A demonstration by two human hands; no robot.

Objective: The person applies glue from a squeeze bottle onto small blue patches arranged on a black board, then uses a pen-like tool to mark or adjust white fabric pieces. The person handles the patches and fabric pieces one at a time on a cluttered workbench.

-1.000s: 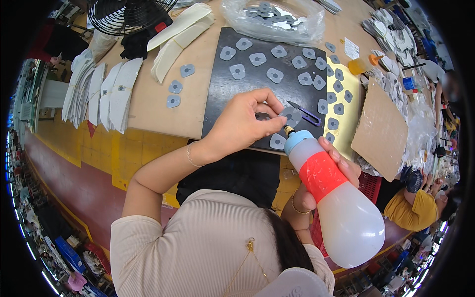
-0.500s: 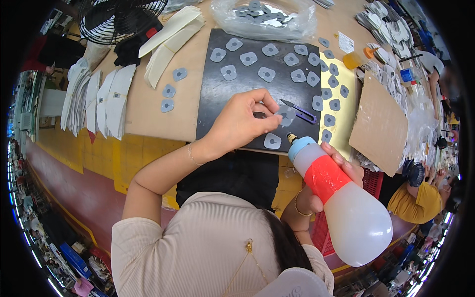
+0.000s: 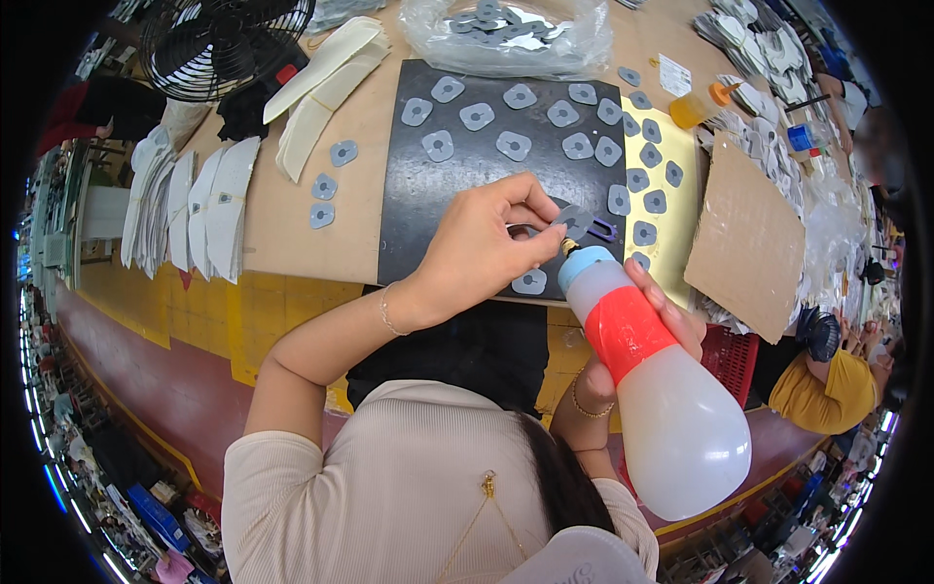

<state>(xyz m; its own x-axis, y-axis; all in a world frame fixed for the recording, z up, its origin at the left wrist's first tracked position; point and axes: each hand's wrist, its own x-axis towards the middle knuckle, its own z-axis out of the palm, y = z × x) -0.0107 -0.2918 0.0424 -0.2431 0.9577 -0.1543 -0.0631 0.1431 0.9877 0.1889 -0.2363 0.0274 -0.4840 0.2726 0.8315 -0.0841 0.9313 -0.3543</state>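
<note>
Pinching one grey patch (image 3: 578, 223) by thumb and fingertips, the left hand (image 3: 482, 238) hung above the black mat's (image 3: 418, 214) near right part. Right hand (image 3: 679, 316) was wrapped round a white squeeze bottle (image 3: 681, 428) with a red band (image 3: 628, 331), tilted off the mat's near edge; nozzle (image 3: 570, 249) was at the pinched patch, contact unclear. Purple snips (image 3: 605, 231) lay on the mat, partly hidden. Other grey patches (image 3: 514, 145) were scattered on the mat, on the gold sheet (image 3: 671, 229) to its right, and on the table (image 3: 331, 258) to its left. Clear bag (image 3: 428, 39) of pieces sat beyond the mat.

Maroon and yellow floor (image 3: 195, 384), tan table (image 3: 302, 248), bright strip lights (image 3: 55, 490)
</note>
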